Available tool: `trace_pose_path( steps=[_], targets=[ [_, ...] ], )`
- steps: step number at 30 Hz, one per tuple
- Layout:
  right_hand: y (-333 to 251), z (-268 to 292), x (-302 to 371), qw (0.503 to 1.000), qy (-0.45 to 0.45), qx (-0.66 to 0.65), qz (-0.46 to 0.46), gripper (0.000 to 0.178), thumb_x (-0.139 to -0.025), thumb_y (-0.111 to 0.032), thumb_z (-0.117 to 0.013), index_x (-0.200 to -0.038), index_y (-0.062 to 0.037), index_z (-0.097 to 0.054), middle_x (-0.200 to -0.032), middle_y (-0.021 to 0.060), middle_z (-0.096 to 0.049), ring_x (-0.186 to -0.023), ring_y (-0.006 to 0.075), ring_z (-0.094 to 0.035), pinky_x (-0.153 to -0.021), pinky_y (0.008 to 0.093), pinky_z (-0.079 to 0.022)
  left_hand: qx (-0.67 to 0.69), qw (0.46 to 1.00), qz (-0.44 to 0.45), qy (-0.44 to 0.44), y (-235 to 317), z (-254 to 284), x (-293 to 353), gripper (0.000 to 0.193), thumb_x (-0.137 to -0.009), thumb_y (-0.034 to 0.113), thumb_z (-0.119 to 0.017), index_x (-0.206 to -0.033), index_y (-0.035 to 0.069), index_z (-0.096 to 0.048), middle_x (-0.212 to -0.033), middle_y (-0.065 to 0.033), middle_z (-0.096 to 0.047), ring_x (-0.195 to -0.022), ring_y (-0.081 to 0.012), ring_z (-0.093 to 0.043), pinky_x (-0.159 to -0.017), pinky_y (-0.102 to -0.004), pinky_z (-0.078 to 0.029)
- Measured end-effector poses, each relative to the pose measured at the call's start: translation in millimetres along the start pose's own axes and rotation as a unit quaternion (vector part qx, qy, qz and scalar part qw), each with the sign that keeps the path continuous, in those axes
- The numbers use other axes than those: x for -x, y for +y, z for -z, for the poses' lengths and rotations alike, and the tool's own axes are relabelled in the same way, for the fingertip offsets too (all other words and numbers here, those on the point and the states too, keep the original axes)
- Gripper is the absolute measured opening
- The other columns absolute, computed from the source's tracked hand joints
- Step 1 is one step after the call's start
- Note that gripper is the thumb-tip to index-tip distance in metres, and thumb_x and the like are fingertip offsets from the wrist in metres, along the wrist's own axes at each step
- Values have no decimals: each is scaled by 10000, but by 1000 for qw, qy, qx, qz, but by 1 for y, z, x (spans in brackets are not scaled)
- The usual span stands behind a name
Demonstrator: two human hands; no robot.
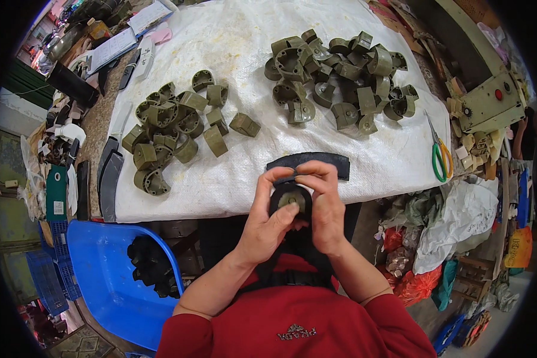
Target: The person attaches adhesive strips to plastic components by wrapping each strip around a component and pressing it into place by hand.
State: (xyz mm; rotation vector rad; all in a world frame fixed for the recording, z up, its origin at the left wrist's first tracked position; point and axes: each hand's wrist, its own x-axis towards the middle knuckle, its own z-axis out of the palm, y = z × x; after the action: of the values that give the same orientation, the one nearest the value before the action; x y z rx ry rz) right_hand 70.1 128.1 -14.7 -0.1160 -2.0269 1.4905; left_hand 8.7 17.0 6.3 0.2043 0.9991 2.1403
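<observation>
Just off the table's front edge, my left hand [267, 218] and my right hand [327, 215] both grip a small rounded olive-green plastic part [292, 198] with a black band around it. My left thumb presses on its flat face. The fingertips of both hands meet at the band's far side, pinching it there. Right behind my fingers, a curved black strip [331, 162] lies flat on the white sheet [232, 185]. Farther off sit two heaps of similar olive parts, one at left [161, 137] and a larger one at right [364, 98].
A blue tub [101, 262] at my lower left holds several black pieces [152, 265]. Scissors [441, 158] with green and orange handles lie at the right table edge. Dark strips [108, 173] rest along the left edge. A machine [492, 101] with a red button stands at right.
</observation>
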Motion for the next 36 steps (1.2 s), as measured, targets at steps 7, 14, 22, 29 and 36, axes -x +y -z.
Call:
trace_pose_path(
  steps=[7, 14, 22, 29, 36],
  targets=[
    [7, 21, -20, 951, -186, -234, -85, 189, -918, -168, -470, -890, -19, -584, -1129, 122, -525, -960, 220, -513, -876, 329, -390, -244, 951, 78, -174, 11, 14, -2, 528, -831, 257, -623, -1238, 16, -388, -1073, -61, -487, -981, -122, -498, -756, -257, -473],
    [2, -1, -7, 991, -112, -66, 26, 293, -923, -217, -420, -1118, -32, -536, -1217, 150, -470, -1043, 282, -466, -933, 366, -351, -143, 985, 13, -101, -3, 15, 1, 295, -903, 189, -501, -1128, 2, -464, -1007, -48, -523, -880, -82, -493, -759, -215, -413],
    [-6, -20, -1, 986, -106, -123, 30, 398, -898, -139, -416, -1272, -4, -411, -1222, 171, -434, -1157, 308, -402, -993, 359, -311, -43, 998, -31, 14, 3, 13, 8, 189, -892, 135, -505, -1052, 42, -471, -958, -38, -514, -886, -102, -493, -786, -241, -417],
    [6, 20, -30, 989, -72, 110, 64, 266, -798, -64, -615, -1053, -27, -554, -946, 114, -580, -889, 281, -539, -787, 355, -432, -232, 913, -248, 226, 42, 103, 44, 335, -931, 315, -421, -1132, 48, -446, -929, -67, -517, -778, -159, -520, -632, -281, -438],
    [29, 52, -43, 943, -88, 295, 130, 248, -701, 34, -638, -929, -27, -560, -915, 103, -554, -815, 276, -511, -706, 355, -438, -727, 503, -112, 453, 42, 266, 147, 296, -913, 180, -459, -1171, 42, -500, -1155, -169, -465, -1055, -312, -431, -909, -393, -345]
  ],
)
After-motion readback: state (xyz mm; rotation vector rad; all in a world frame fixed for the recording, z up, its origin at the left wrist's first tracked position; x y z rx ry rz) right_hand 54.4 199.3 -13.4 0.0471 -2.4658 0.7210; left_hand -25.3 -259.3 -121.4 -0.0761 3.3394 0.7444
